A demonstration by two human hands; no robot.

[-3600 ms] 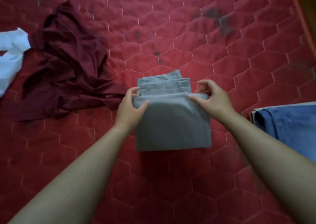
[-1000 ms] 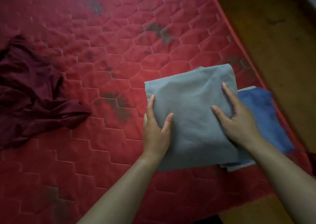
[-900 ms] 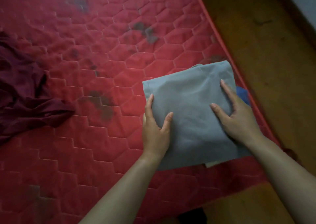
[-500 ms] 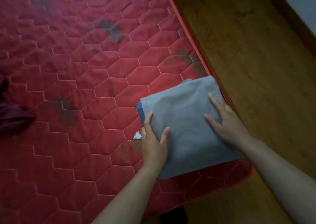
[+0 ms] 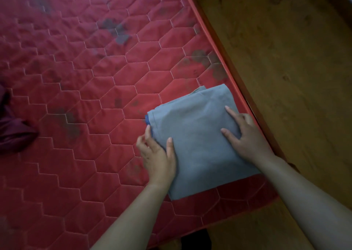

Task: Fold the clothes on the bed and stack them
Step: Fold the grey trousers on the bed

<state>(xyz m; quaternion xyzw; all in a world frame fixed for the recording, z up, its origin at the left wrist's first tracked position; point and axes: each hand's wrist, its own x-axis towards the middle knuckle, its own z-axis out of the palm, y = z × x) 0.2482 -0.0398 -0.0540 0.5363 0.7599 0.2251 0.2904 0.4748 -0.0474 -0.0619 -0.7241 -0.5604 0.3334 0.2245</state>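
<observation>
The right hand (image 5: 245, 139) lies flat on the folded grey garment (image 5: 200, 145), fingers spread and straight, pressing rather than gripping. The left hand (image 5: 157, 154) is at the garment's left edge. Its thumb rests on top and its fingers lie loose alongside the edge, curled round nothing that shows. The grey garment sits on a blue garment (image 5: 146, 119), of which only a sliver shows at the far left corner. This stack lies near the corner of the red mattress (image 5: 95, 82), just beside its edge and the wooden floor (image 5: 285, 78). The cloth looks soft, light and limp, and the folds would likely slump if lifted by one corner. It is best taken from both sides, fingers under the whole bundle and thumbs on top. A maroon garment (image 5: 13, 133) lies crumpled well apart at the left, probably the next to fold.
</observation>
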